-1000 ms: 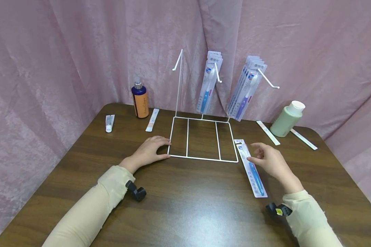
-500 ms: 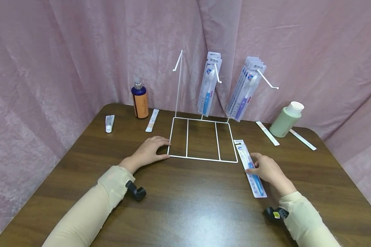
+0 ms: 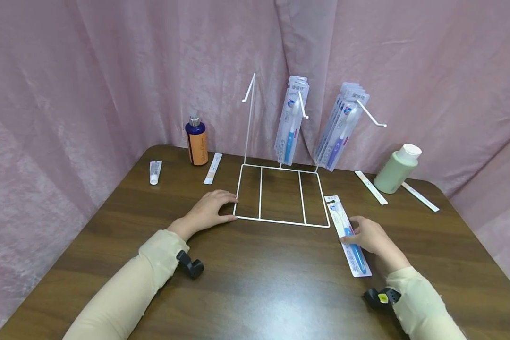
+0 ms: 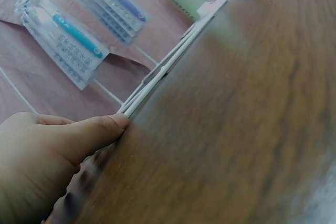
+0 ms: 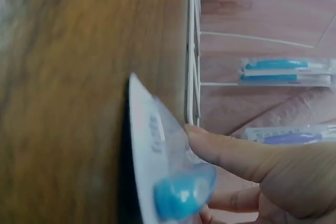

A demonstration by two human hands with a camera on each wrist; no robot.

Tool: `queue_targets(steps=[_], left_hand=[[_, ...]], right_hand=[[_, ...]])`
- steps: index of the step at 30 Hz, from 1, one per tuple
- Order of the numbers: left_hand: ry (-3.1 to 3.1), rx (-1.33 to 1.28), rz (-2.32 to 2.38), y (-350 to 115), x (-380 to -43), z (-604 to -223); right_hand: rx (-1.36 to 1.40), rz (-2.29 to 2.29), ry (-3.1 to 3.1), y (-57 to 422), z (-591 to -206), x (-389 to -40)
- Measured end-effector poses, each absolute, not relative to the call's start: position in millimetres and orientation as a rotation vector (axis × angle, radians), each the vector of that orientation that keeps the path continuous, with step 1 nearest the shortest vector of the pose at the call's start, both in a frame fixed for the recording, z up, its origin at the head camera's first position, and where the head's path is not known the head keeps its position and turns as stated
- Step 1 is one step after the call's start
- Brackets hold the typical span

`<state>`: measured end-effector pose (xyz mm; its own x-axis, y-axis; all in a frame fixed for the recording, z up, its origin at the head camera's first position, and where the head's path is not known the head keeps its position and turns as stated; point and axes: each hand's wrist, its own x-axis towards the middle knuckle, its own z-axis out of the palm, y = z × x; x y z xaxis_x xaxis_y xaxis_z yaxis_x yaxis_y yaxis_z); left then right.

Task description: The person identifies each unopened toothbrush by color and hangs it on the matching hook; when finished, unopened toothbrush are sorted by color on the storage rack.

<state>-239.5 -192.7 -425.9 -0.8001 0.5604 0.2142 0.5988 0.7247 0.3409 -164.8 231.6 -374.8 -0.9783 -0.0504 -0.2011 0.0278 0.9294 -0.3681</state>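
Note:
My right hand (image 3: 367, 234) pinches a packaged blue toothbrush (image 3: 356, 257) between thumb and fingers, across the middle of its pack, right of the wire rack. The right wrist view shows the thumb along one edge of the pack (image 5: 149, 145) and fingers at the other side. On the white wire display rack (image 3: 282, 221), my left hand (image 3: 208, 211) rests with thumb at the front left corner and fingertips at the left bar. Blue toothbrush packs (image 3: 292, 125) hang from the rack's middle hook; purple ones (image 3: 337, 132) hang from the right hook. The left hook (image 3: 248, 88) is bare.
An orange and blue bottle (image 3: 197, 144), a small tube (image 3: 155, 172) and a narrow sachet (image 3: 213, 168) are at the back left. Back right, a green bottle (image 3: 394, 172) lies tilted near two narrow sachets (image 3: 371, 187). A pink curtain (image 3: 174, 61) hangs behind the table.
My right hand has come down and toward me from above the upper part of the toothbrush pack and taken hold of its middle. The left hand stays at the rack. The head view shifts slightly.

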Motion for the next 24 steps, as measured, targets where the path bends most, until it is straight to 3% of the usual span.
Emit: queue_targets(steps=[11,24], left_hand=[[-2.816,-0.955,-0.616,-194,-240,-427],[-2.821,-0.956,-0.617,-193,-240,-425]], right_hand=[[-0.045,-0.785,2.831,241,-373,-157],[-0.184,-0.877,3.051,226,-336,-151]])
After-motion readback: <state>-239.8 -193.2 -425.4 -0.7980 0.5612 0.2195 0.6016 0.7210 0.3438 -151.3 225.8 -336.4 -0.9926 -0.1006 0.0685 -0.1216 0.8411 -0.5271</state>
